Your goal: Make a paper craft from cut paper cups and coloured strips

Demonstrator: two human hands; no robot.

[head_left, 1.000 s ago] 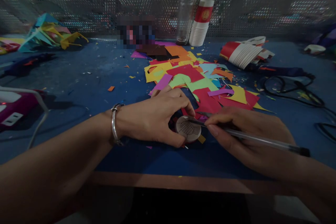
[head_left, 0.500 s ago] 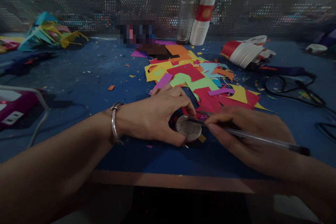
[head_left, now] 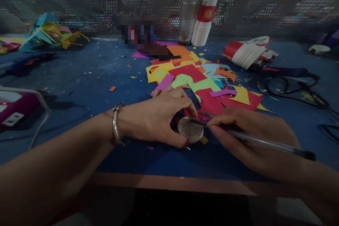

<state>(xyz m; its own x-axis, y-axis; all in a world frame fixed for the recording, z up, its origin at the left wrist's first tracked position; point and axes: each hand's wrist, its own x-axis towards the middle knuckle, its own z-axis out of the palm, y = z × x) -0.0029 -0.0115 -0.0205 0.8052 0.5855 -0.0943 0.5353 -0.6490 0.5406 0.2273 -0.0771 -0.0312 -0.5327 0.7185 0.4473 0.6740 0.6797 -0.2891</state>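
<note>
Between the thumb and fingers of my left hand (head_left: 161,116) is a small round white disc (head_left: 192,132), gripped at its edge near the table's front. A circle filled with crossed lines is drawn on its face, with short lines around it. My right hand (head_left: 254,137) is closed around a clear-barrelled pen (head_left: 267,142) with a dark end. The pen's tip meets the upper part of the disc. Scraps of coloured paper (head_left: 188,74) lie just beyond both hands, in red, yellow, green, purple and orange. What lies under the disc is mostly hidden.
A clear bottle (head_left: 187,17) and a stack of paper cups (head_left: 203,23) stand at the back by a perforated screen (head_left: 143,0). More cups (head_left: 243,54) lie on their side at right, near a black cable (head_left: 299,91). A purple power strip (head_left: 22,109) sits at left.
The pen's rear end has tipped slightly right and down, while its tip stays on the disc. My left hand and the disc hold almost the same place.
</note>
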